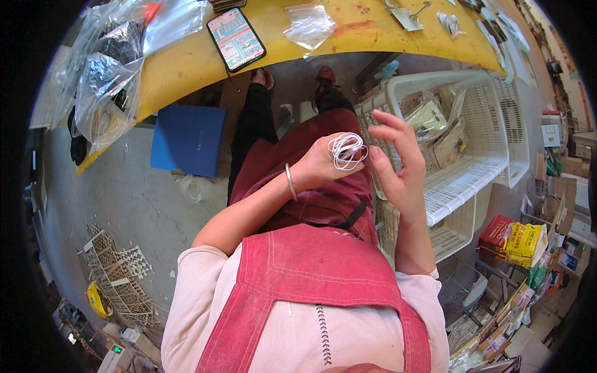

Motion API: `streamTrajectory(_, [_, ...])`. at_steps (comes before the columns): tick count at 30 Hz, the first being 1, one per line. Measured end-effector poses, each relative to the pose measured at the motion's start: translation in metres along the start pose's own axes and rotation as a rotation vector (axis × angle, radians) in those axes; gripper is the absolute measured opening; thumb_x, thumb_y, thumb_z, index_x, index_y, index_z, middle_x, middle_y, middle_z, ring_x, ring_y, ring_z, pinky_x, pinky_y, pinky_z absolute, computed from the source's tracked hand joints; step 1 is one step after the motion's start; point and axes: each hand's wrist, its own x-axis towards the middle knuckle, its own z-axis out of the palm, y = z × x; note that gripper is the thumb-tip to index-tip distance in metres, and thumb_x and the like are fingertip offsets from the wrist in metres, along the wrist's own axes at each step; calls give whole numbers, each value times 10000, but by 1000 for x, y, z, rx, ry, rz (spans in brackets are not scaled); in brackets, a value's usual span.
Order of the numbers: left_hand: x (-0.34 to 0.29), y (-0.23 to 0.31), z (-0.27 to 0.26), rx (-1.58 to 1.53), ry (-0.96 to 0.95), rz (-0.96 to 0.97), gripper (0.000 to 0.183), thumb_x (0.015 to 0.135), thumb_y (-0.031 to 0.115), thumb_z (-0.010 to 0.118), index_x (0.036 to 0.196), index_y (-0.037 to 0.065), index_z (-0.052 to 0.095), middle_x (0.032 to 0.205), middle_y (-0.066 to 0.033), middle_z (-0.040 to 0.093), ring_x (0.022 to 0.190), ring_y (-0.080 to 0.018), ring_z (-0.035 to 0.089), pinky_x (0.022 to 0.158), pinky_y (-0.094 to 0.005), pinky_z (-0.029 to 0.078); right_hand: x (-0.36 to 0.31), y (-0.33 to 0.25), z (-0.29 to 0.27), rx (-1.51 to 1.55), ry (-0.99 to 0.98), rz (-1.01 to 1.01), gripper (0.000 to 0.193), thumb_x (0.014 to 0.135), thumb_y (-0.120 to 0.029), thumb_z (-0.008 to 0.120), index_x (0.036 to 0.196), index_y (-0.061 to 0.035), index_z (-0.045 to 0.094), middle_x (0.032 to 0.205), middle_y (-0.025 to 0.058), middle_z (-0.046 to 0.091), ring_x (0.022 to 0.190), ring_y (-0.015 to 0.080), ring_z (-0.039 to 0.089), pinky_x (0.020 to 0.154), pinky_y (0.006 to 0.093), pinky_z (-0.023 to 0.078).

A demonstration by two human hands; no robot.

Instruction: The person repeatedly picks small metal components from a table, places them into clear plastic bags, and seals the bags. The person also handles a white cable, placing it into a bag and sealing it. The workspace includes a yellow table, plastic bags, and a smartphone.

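- The yellow surface [186, 62] and the white basket [485, 149] lie beyond the lap.
- The left hand [320, 165] is clamped on the white cord coil [346, 151], held above the lap.
- The right hand [398, 165], fingers spread and gripping nothing, is just beside the coil's right.

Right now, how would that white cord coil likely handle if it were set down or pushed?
The cord coil looks thin and loosely looped over the left hand, so it is probably floppy and light. Its loops seem unbound, so it may spring apart or tangle. The right hand is open beside it.
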Motion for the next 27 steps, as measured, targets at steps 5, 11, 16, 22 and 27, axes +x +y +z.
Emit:
streamTrajectory(5, [-1,-2,0,-39,-37,38,292,877,126,859,1092,50,676,988,-51,692,876,-143,647,808,-328,558,-1,26,7,124,-183,55,182,890,-80,786,1061,-16,780,1439,191,642,1338,350,586,1117,432,452])
streamTrajectory(11, [-2,1,-4,-64,-39,-2,252,859,104,834,1032,36,664,938,-61,699,843,-128,633,774,-334,551,-5,23,11,-157,-274,-166,122,912,-161,785,987,-67,807,1501,180,613,1432,396,511,1190,507,355])
streamTrajectory(16, [-3,2,2,-149,-43,70,243,835,64,821,1018,36,663,927,-47,702,844,-128,640,793,-324,555,-2,14,17,-286,-357,-219,253,943,-298,750,1014,-60,793,1490,167,623,1442,389,506,1228,548,301])
streamTrajectory(22, [-6,9,-7,-56,-65,-33,241,866,95,844,1033,54,675,940,-19,695,854,-103,628,793,-301,547,-5,13,-4,-47,-111,-143,340,870,-178,831,1167,-23,777,1482,176,627,1450,347,509,1193,492,397])
streamTrajectory(27, [-7,10,1,-224,-4,-59,234,862,96,849,1002,57,666,880,-12,674,816,-90,605,752,-297,529,-17,23,3,-54,-198,-2,461,788,-124,873,1230,-45,769,1519,178,592,1402,384,538,1188,483,393])
